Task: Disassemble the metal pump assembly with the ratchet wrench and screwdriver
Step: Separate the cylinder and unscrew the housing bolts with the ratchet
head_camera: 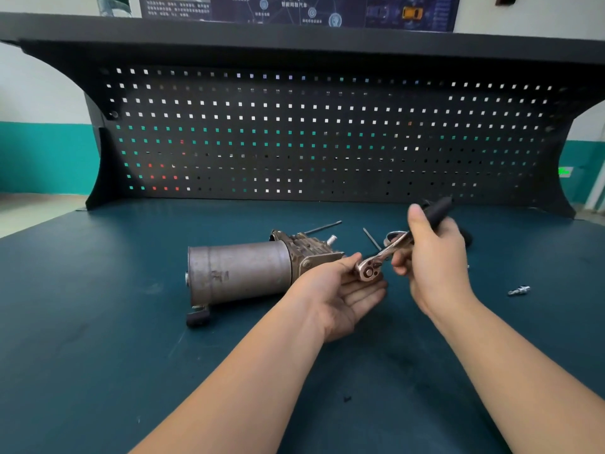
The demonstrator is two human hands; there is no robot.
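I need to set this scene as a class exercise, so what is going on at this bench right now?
A person stands at a workbench holding a ratchet wrench in the air. The right hand grips its black handle, and the left hand, palm up, cradles the wrench head. The metal pump assembly lies on its side on the bench just left of the hands, untouched. Thin rods lie behind it, and a small metal fitting lies off to the right.

You've got a dark poster (294,9) on the wall above the bench, with white Chinese characters across it, too small and blurred to read. Nothing on your pump (240,273) or wrench (376,262) shows any lettering.
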